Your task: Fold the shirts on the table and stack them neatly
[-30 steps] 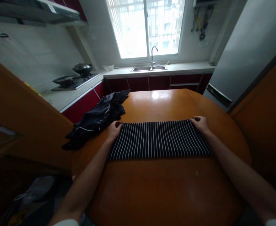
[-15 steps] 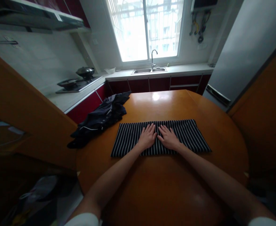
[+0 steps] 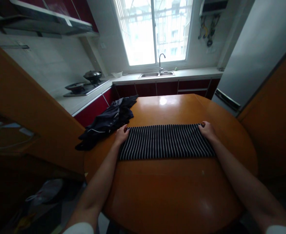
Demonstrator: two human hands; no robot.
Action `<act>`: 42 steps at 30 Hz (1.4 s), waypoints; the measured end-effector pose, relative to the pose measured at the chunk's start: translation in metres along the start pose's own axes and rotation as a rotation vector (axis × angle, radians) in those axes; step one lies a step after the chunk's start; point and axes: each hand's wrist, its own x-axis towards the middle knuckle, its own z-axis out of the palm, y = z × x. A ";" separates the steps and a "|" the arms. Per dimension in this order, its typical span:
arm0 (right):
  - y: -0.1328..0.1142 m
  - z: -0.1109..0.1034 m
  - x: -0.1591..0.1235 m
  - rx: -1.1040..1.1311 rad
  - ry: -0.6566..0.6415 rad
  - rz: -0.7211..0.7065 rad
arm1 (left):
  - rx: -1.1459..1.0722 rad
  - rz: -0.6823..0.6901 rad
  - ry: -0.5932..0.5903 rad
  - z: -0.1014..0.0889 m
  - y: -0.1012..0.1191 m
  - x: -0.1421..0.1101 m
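Observation:
A folded black cloth with white stripes [image 3: 166, 142] lies flat as a wide band across the wooden table [image 3: 167, 191]. At its far left corner, my left hand [image 3: 122, 134] is closed, pinching the edge between thumb and fingers. My right hand [image 3: 207, 130] grips the far right corner in the same way. To the left of the cloth, close to my left hand, a heap of dark clothing [image 3: 106, 121] with snaps and a white trim line rests on the table.
Beyond the table run a counter with a sink [image 3: 156, 74] and a stove with a lidded pan [image 3: 93, 76]. A grey refrigerator [image 3: 257, 48] stands at the right. Wooden panels flank both sides, and a plastic bag [image 3: 47, 191] sits low at the left.
Half a second ago both hands lay flat on the middle of the striped cloth. They have moved apart to its far corners and closed on them, much as one second ago.

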 end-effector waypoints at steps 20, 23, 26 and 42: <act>-0.049 -0.010 -0.014 -0.040 0.165 -0.052 | 0.118 0.147 0.066 -0.005 0.042 -0.014; -0.101 0.001 -0.057 0.014 0.028 -0.332 | 0.144 0.476 -0.090 0.019 0.093 -0.057; -0.149 0.024 -0.106 0.016 -0.224 -0.585 | 0.188 0.635 -0.249 0.052 0.132 -0.097; -0.069 0.002 -0.045 -0.262 -0.280 -0.123 | 0.305 0.154 -0.205 0.034 0.076 -0.055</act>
